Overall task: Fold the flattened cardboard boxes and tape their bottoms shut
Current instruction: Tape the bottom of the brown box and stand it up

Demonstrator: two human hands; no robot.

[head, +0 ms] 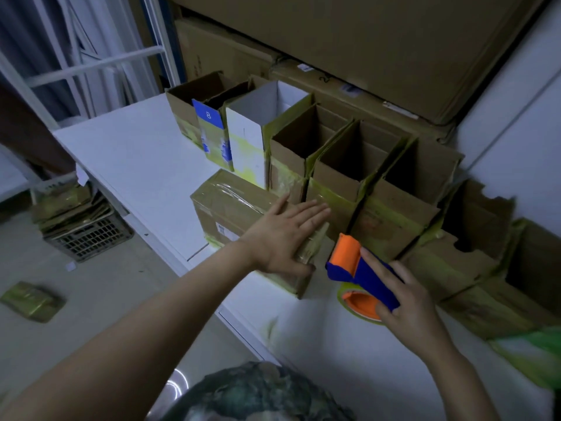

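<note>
1. White table carries the work; nearest, the right hand grips a blue-and-orange tape dispenser, just beside the box.
2. Left hand presses flat, fingers straight, on the upturned box, whose bottom seam looks already taped.
3. Behind it, a row of finished boxes stands open-topped.
4. Flattened boxes on a floor crate likely remain to do.
</note>
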